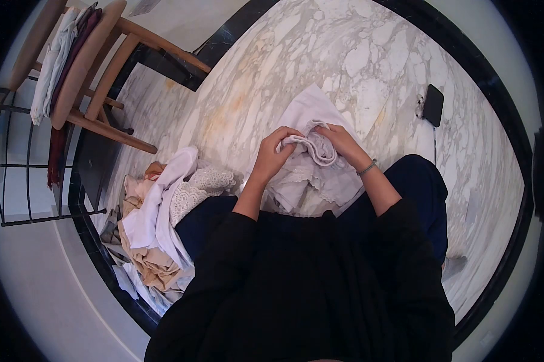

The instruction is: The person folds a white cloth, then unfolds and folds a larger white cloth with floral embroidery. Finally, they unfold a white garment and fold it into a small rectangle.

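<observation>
A white garment [320, 114] lies on the marble floor [241, 102] in front of my crossed legs, its upper end spread flat and its lower part bunched. My left hand [275, 151] pinches the left side of the garment's rolled, thick edge. On the right side of that edge, my right hand [342, 145] grips the cloth with its fingers curled in. Between my hands the edge hangs in a curved loop. A thin bracelet [366, 168] circles my right wrist.
A heap of clothes [154, 223] lies at my left, beside my leg. At the upper left stands a wooden chair [109, 78] with folded clothes [60, 66] on it, next to a black wire rack [28, 164]. A black phone [433, 105] with a cable lies at the right.
</observation>
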{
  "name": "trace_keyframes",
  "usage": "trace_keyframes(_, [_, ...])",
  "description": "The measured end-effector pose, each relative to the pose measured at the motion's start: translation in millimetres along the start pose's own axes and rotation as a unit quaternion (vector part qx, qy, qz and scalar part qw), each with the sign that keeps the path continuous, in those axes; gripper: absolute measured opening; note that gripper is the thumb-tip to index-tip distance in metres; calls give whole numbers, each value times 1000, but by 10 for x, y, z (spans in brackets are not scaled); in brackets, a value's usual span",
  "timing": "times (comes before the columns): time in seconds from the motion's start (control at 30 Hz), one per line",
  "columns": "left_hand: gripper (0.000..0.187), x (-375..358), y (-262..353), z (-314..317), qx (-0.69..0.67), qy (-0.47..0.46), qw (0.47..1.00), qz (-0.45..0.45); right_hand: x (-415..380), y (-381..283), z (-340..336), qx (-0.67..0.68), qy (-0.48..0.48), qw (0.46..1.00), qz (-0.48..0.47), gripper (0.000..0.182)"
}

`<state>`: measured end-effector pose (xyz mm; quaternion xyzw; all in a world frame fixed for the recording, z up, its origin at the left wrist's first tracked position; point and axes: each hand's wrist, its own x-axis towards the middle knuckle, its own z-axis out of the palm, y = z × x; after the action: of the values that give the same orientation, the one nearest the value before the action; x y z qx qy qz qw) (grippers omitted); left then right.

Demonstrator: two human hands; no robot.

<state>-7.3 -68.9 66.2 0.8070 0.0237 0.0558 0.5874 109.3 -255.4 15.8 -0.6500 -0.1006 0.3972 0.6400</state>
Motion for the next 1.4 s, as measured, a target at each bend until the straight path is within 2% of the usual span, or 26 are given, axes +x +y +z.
trace_keyframes(0.13, [19,-6,72,21,26,-7,999,17,-28,-30,1,0,7,1000,7,33])
trace_keyframes(0.23, [19,4,105,36,47,11,998,-42,-15,-17,2,-4,15,1000,-8,32])
trace_keyframes(0.33, [15,37,24,-25,98,67,993,7,-3,-44,-43,14,54,997,-53,29])
trace_keyframes(0.43, [12,76,6,-211,114,194,971,78,-1,-220,-298,-35,154,982,-106,25])
trace_keyframes(0.47, [11,68,92,-282,116,214,966,87,-62,-367,-345,-65,195,971,-123,23])
trace_keyframes(0.53, [11,73,313,-411,120,253,954,108,-272,-690,-279,86,233,936,-249,17])
trace_keyframes(0.6, [10,21,529,-418,113,261,953,105,-492,-940,-211,116,256,902,-329,15])
trace_keyframes(0.63, [10,-29,640,-414,110,264,953,104,-617,-1019,-210,110,275,879,-374,15])
trace_keyframes(0.73, [10,-239,992,-463,113,281,933,194,-982,-1208,-367,58,375,783,-492,19])
trace_keyframes(0.8, [11,-480,1340,-429,-31,299,937,177,-1370,-1486,-274,160,412,752,-489,24])
trace_keyframes(0.87, [18,-802,1494,-599,-10,260,943,208,-1700,-1764,-254,392,399,697,-449,28])
trace_keyframes(0.93, [20,-1066,1763,-684,-6,250,922,296,-2186,-2052,-115,411,412,711,-393,30])
trace_keyframes(0.97, [35,-1111,1881,-818,14,159,918,362,-2360,-2017,-290,362,145,782,-487,30])
trace_keyframes(1.0, [36,-1131,1906,-896,-96,164,897,400,-2522,-1985,-526,278,-136,783,-540,31])
trace_keyframes(1.07, [37,-1076,2064,-1050,-287,144,819,475,-2644,-2051,-573,260,-108,781,-557,31])
trace_keyframes(1.1, [32,-1074,2020,-1261,-149,245,869,404,-2595,-2002,-527,268,-62,789,-550,30])
trace_keyframes(1.13, [27,-1072,1988,-1444,-6,341,885,318,-2503,-1990,-420,224,-26,825,-519,29])
trace_keyframes(1.17, [22,-953,2267,-1351,90,304,912,262,-2410,-1978,-315,177,5,857,-485,29])
trace_keyframes(1.2, [18,-849,2406,-1214,74,292,927,222,-2235,-2038,-132,71,31,902,-425,29])
trace_keyframes(1.23, [17,-812,2465,-1176,103,222,940,236,-2078,-2007,75,24,-47,923,-381,36])
trace_keyframes(1.27, [16,-786,2583,-1115,195,161,928,272,-1921,-1976,282,-32,-123,933,-335,49])
trace_keyframes(1.3, [15,-773,2715,-1037,286,98,904,301,-1874,-1836,530,-87,-142,935,-313,59])
trace_keyframes(1.33, [14,-800,2832,-909,260,105,918,281,-1800,-1654,770,-100,-188,920,-329,68])
trace_keyframes(1.37, [14,-860,2937,-757,234,112,930,259,-1883,-1639,973,-107,-238,898,-355,68])
trace_keyframes(1.4, [13,-927,3007,-685,207,120,942,234,-1924,-1582,1098,-128,-301,891,-315,67])
